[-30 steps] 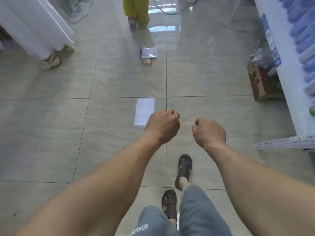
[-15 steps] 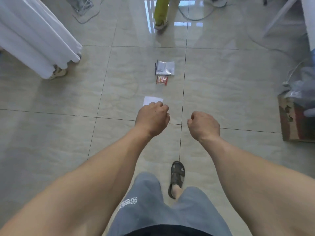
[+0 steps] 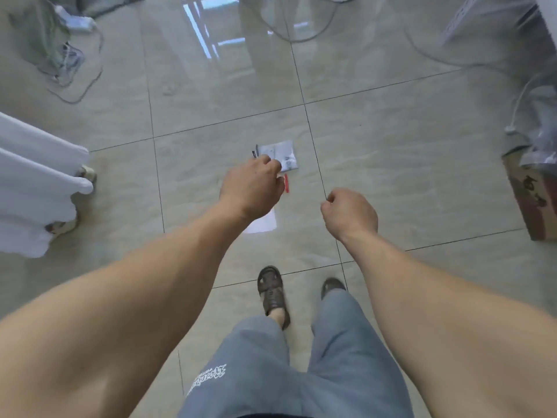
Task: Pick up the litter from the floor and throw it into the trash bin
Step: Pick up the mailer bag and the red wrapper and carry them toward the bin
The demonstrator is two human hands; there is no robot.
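Three pieces of litter lie on the tiled floor ahead of me. A silvery-white wrapper (image 3: 282,155) is farthest, a small red wrapper (image 3: 287,183) lies just in front of it, and a white sheet of paper (image 3: 262,224) is nearest. My left hand (image 3: 253,187) hovers over them with fingers curled and nothing in it, hiding part of each piece. My right hand (image 3: 349,214) is a loose fist to the right, holding nothing. No trash bin is in view.
A brown cardboard box (image 3: 532,200) with a plastic bag on it stands at the right edge. White fabric (image 3: 33,188) and someone's shoes (image 3: 86,173) are at the left. Cables (image 3: 72,73) trail across the floor at the back. My sandalled feet (image 3: 271,292) are below.
I have stepped forward, so the litter is now under my left hand. That hand has reached out over the wrappers. The right fist has stayed beside it.
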